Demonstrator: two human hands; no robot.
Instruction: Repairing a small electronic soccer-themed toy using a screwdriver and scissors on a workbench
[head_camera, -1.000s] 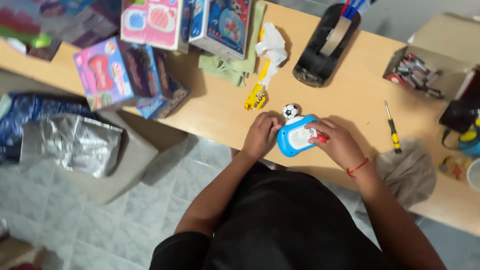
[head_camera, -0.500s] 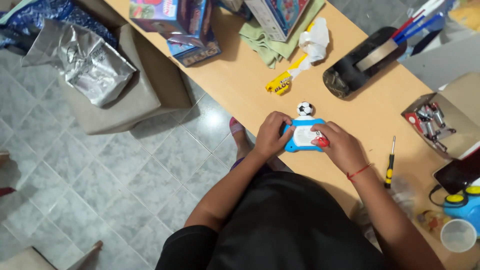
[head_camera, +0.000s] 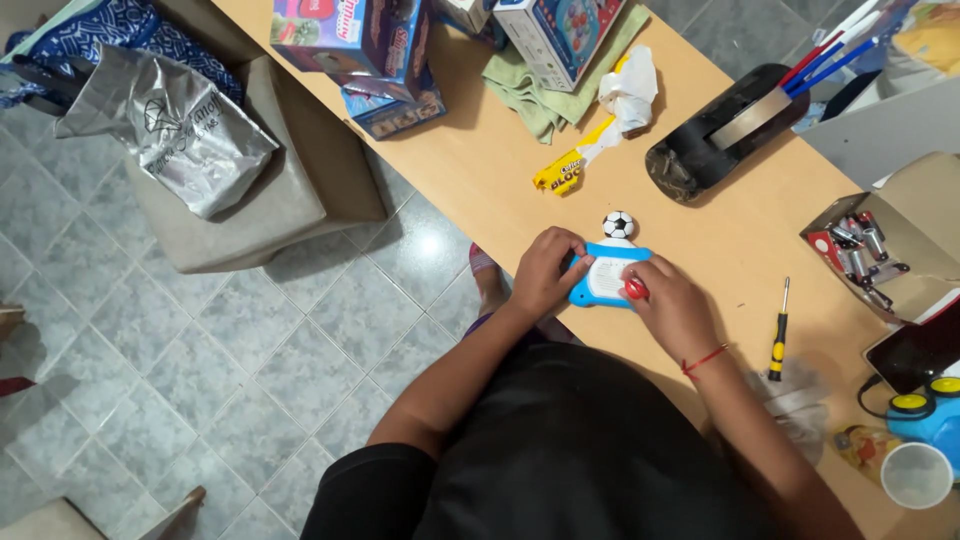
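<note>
Wooden counter (head_camera: 470, 170) above grey floor tiles carries a blue-and-white toy (head_camera: 607, 277) near its front edge. Left hand (head_camera: 545, 272) clasps its left end; right hand (head_camera: 676, 310) pinches the red knob (head_camera: 635, 290). Best to brace firmly, turning gently.

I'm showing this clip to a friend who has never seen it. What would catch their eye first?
Both hands, left hand and right hand, grip a small blue and white toy at the near edge of the wooden table, a little football just beyond it. To the right lies a yellow-handled screwdriver; farther back stand colourful toy boxes.
</note>
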